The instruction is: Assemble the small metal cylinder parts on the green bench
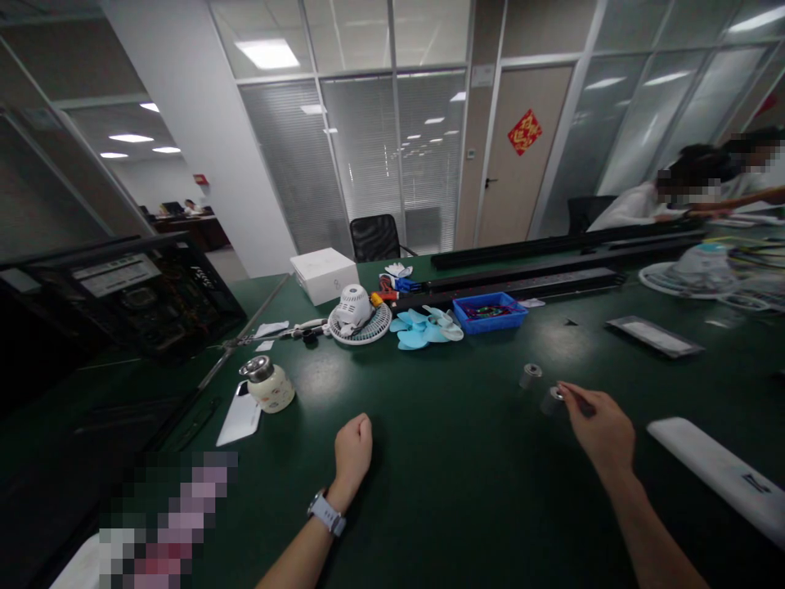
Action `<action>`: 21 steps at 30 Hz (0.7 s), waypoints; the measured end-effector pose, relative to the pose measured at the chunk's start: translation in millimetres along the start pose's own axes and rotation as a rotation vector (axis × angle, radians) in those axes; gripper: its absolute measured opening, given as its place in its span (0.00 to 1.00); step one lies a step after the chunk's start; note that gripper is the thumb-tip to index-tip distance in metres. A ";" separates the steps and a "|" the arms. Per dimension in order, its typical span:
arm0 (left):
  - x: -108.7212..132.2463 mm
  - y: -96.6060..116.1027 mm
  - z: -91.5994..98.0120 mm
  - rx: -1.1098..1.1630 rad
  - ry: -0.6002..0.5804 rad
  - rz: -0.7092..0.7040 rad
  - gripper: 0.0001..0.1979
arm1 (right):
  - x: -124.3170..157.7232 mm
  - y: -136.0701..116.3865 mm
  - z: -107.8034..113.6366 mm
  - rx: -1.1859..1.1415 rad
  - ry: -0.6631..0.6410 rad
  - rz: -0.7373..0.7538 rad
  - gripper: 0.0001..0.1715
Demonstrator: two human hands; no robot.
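My left hand [353,450] rests on the green table [454,474] as a loose fist with nothing in it; a watch sits on that wrist. My right hand [598,425] is further right, its fingertips pinched on a small grey metal cylinder [551,400] standing on the table. A second small grey cylinder [530,375] stands just beyond it, untouched.
A cream cup with a metal lid [268,383] and a white phone [240,417] lie at the left. Behind are a white fan guard with motor [357,315], light-blue fan blades [424,326], a blue tray [489,312], a white box [324,274], black rails and a white bar [724,470]. People sit at the far right.
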State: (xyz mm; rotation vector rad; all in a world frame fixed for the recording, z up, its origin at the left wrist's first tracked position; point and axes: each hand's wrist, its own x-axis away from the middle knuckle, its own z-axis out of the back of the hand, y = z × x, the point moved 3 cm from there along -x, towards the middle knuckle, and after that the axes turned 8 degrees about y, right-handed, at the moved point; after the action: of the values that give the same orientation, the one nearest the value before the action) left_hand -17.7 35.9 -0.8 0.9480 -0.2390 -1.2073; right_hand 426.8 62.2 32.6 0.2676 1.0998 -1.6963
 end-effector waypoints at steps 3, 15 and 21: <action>0.2 1.9 0.7 0.013 -0.003 0.003 0.15 | 0.3 -1.0 -0.2 -0.004 -0.024 -0.015 0.39; 0.6 5.3 2.2 0.028 -0.012 0.006 0.15 | 1.3 0.5 1.5 0.116 -0.043 0.008 0.39; -0.1 3.9 0.9 0.010 -0.016 0.004 0.15 | -32.1 -28.7 0.1 0.266 -0.137 0.181 0.39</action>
State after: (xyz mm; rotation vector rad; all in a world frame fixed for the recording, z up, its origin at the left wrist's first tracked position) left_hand -15.6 35.7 2.6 0.9468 -0.2597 -1.2108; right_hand 416.3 83.6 68.5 0.4004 0.7266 -1.6697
